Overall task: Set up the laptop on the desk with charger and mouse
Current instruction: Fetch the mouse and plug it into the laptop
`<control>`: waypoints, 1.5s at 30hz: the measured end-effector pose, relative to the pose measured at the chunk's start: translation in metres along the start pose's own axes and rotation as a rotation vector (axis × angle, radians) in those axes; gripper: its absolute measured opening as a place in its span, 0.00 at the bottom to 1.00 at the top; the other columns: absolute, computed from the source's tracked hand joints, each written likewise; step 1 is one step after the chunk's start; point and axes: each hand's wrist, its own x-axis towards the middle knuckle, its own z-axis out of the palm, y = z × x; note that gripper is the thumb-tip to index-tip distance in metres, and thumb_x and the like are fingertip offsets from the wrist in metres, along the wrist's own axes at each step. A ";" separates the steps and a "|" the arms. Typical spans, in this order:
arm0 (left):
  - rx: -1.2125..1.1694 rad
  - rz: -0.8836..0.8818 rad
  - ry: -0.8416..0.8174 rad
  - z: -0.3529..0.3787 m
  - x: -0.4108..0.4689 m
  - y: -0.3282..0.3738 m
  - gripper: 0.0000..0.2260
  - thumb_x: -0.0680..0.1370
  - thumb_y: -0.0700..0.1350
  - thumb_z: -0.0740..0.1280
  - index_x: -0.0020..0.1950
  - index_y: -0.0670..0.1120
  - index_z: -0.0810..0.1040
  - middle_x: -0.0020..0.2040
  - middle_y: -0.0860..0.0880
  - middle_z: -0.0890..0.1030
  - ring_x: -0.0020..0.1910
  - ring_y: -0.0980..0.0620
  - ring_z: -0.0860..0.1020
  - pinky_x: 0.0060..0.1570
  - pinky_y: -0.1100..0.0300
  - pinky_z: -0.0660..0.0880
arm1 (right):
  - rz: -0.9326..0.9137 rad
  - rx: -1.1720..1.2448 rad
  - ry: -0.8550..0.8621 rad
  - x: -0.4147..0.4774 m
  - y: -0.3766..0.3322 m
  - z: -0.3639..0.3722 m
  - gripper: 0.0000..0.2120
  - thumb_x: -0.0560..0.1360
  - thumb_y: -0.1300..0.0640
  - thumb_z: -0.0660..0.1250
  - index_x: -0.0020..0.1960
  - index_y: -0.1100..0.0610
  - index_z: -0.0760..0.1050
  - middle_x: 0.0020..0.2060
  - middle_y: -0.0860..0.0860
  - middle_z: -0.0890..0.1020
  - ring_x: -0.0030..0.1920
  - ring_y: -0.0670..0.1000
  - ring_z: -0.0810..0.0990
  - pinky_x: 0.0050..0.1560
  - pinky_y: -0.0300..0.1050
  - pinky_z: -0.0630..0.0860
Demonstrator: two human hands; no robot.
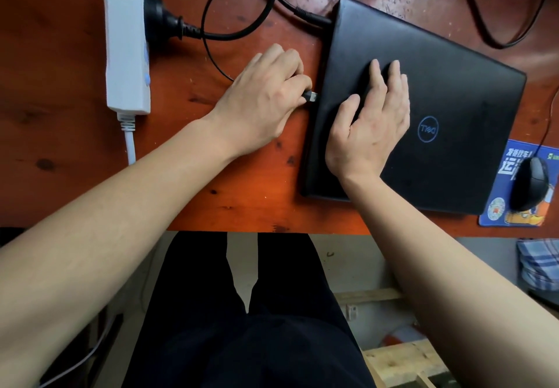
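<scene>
A closed black laptop (447, 91) lies on the reddish wooden desk (75, 145), turned at an angle. My left hand (260, 106) pinches a USB plug (311, 96) whose metal tip sits just beside the laptop's left edge. My right hand (372, 127) rests flat on the lid with fingers spread. A charger cable (311, 17) is plugged into the laptop's far left corner. Its black mains plug (160, 21) sits in a white power strip (127, 39). A black mouse (529, 183) rests on a blue mouse pad (502, 206) at the right.
Several black cables loop across the back of the desk (484, 18). The power strip's white cord (130, 142) runs toward the desk's front edge. Below the edge are my dark trousers, wooden planks (402, 357) and a checked cloth (538, 263).
</scene>
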 end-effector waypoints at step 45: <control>-0.231 -0.179 0.124 0.003 -0.020 0.000 0.06 0.77 0.41 0.69 0.53 0.44 0.83 0.51 0.50 0.84 0.50 0.46 0.78 0.53 0.48 0.72 | -0.013 0.003 0.001 0.000 0.002 0.000 0.26 0.79 0.53 0.57 0.76 0.55 0.67 0.78 0.56 0.64 0.79 0.57 0.59 0.78 0.58 0.53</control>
